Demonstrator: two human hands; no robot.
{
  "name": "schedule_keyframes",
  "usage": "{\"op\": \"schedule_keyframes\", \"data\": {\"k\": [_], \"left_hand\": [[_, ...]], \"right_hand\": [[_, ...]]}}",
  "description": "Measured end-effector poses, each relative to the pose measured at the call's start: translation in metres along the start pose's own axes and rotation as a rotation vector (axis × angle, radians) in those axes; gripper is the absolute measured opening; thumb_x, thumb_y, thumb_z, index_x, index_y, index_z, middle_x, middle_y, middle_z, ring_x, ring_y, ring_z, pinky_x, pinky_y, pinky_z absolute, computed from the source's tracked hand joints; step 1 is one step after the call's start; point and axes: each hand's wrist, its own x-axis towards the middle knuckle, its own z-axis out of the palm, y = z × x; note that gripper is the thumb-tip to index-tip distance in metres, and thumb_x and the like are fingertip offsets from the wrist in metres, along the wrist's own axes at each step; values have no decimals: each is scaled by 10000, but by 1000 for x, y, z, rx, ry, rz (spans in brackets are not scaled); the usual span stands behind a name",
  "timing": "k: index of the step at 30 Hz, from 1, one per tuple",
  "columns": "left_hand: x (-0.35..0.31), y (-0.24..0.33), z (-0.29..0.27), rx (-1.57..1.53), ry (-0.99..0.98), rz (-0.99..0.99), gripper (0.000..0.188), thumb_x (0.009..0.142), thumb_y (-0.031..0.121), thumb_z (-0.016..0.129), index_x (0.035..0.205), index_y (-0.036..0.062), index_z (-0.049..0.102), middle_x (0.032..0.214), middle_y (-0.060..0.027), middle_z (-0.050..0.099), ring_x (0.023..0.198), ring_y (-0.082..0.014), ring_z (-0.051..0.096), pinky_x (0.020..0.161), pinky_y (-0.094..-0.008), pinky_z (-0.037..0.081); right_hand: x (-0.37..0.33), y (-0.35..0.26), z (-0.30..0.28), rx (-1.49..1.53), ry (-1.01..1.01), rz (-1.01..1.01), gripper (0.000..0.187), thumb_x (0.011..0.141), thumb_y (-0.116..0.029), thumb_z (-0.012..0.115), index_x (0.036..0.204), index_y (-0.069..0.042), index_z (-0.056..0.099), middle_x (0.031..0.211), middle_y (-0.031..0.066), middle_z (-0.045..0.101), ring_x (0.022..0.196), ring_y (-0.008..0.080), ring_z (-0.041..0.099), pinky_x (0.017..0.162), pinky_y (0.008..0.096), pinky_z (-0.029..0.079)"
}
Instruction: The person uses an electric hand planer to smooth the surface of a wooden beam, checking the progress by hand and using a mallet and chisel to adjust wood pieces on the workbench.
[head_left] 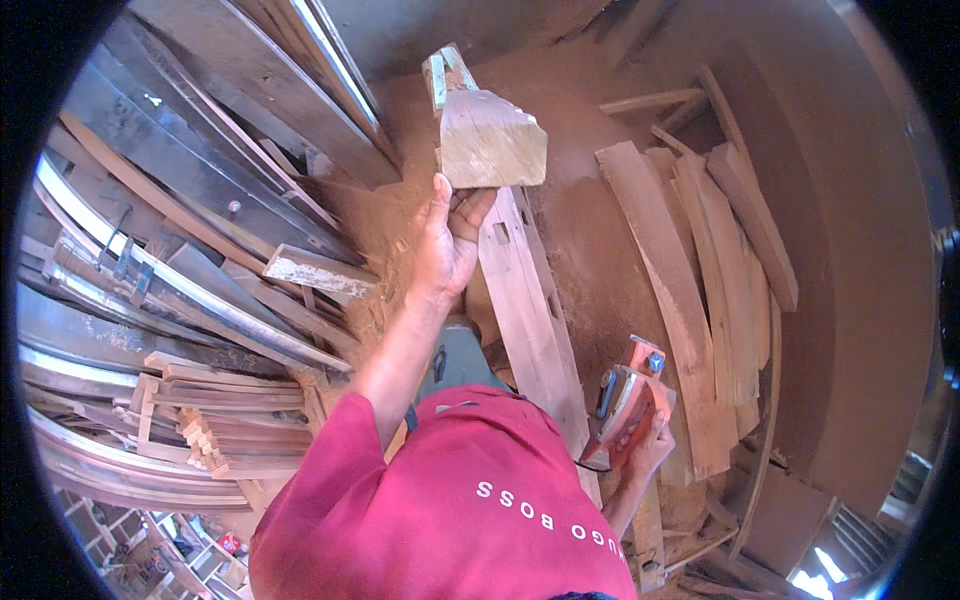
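Note:
My left hand [452,240] grips the near end of a thick wooden beam [494,148] from below. Its thumb lies along the left side and the fingers curl under. The beam's pale sawn end faces me, and its body points away. At my right side, my right hand [654,440] is wrapped round an orange-red power tool [628,405] with blue and dark knobs, which looks like an electric planer. The planer is beside a long pale timber [528,330] with slots cut in it, which runs from under the beam toward my body.
Curved planks [690,310] lie to the right on the sawdust-covered floor [590,230]. Several long boards [210,220] and stacked timber strips [235,410] crowd the left. A white-stained wood piece [318,272] juts out there. Beyond the beam stands a small greenish wooden piece [437,80].

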Motion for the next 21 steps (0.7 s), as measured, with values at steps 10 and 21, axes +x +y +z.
{"op": "schedule_keyframes", "data": {"k": [10, 21], "left_hand": [[-7, -5, 9, -11, 32, 0, 425, 1016, 310, 538, 1229, -58, 536, 1222, -196, 611, 1128, -285, 629, 1023, -395, 523], [-6, -8, 11, -1, 3, -7, 433, 1025, 303, 522, 1243, -72, 524, 1239, -214, 597, 1143, -299, 620, 1040, -397, 511]], "right_hand": [[12, 25, -16, -91, 49, -73, 491, 1004, -394, 562, 802, 47, 639, 751, 16, 597, 642, 100, 488, 593, 293, 420], [10, 15, -12, -115, 52, -44, 579, 989, -454, 563, 611, -30, 454, 618, -22, 460, 615, 90, 391, 541, 306, 332]]}}
